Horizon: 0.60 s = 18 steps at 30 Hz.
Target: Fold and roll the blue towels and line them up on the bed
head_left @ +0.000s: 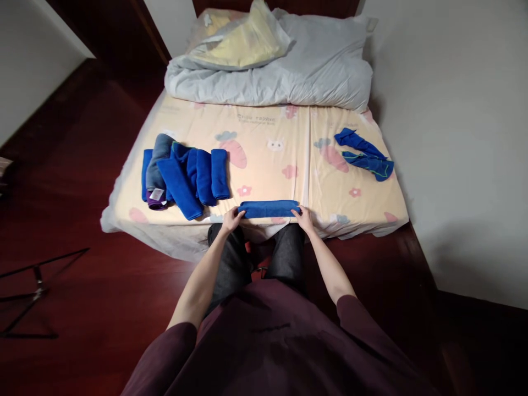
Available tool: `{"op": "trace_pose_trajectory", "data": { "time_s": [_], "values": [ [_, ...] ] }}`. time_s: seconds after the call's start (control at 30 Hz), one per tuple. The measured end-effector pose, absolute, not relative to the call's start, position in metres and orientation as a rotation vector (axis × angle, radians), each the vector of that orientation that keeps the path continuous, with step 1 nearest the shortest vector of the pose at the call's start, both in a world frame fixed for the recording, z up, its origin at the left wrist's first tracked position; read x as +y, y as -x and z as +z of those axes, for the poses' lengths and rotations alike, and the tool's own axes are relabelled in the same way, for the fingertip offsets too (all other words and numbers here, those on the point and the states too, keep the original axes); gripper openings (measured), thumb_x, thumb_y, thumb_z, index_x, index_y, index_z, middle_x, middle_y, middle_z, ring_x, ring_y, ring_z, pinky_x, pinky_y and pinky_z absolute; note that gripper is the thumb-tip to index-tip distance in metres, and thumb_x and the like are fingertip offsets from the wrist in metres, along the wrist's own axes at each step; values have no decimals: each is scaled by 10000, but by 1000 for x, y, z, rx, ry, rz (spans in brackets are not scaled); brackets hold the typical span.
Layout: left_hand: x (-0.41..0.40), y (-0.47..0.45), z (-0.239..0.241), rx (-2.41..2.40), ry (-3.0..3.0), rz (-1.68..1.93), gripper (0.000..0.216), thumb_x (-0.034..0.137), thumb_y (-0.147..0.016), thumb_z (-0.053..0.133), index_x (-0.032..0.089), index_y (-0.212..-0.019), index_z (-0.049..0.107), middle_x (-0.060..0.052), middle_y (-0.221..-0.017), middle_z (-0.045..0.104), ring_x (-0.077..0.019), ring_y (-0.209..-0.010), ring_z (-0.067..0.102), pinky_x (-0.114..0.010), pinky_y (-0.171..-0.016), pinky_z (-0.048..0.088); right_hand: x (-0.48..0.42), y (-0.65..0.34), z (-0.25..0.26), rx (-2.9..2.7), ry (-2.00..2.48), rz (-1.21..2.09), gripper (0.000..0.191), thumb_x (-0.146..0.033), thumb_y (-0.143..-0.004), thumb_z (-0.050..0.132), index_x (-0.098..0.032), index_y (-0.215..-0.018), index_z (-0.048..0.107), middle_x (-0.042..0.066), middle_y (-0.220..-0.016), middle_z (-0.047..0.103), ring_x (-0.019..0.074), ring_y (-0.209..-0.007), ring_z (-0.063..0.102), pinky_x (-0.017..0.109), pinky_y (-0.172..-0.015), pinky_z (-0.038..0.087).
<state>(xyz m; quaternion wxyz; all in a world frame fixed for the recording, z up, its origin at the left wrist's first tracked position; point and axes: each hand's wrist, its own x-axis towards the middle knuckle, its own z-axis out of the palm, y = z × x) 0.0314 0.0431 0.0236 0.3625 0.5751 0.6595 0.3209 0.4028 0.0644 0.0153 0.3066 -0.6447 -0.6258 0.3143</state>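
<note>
Folded blue cloth [269, 209] lying along near edge of bed [264, 176], left hand [232, 220] and right hand [304, 220] pinching its ends — a lopsided pull could be skewing the fold. Farther off, blue bundles [180, 187] are overlapping loosely — a nudge could be shifting them.

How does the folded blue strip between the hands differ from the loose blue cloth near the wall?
The folded strip is neat and straight; the loose cloth is crumpled. The left hand and right hand hold the folded strip's ends, while the loose cloth is untouched. Green edging shows on the loose cloth, none on the folded strip. Both are blue.
</note>
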Motion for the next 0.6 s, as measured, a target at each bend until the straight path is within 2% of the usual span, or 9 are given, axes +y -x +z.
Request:
{"op": "trace_pose_trajectory", "data": {
  "time_s": [0.13, 0.33, 0.6],
  "values": [
    [46, -37, 27, 1818, -1513, 761, 301, 497, -899, 561, 210, -809, 572, -31, -733, 607, -219, -752, 593, -316, -762, 462, 67, -404, 17, -1667, 1765, 823, 367, -498, -944, 636, -182, -1105, 729, 100, -977, 755, 245, -909, 699, 333, -846, 549],
    [47, -40, 30, 1911, -1504, 679, 283, 457, -940, 548, 203, -819, 581, -50, -742, 622, -238, -773, 617, -320, -776, 457, 71, -400, 24, -1670, 1845, 780, 315, -489, -938, 656, -196, -1028, 728, 69, -851, 722, 242, -843, 685, 319, -780, 545],
    [57, -44, 28, 2016, -1428, 508, 375, 481, -973, 517, 151, -959, 693, -141, -963, 746, -293, -975, 693, -334, -872, 482, 80, -394, 34, -1728, 2023, 759, 298, -476, -972, 638, -201, -1011, 745, 68, -872, 743, 228, -863, 693, 285, -781, 524]
  ]
}}
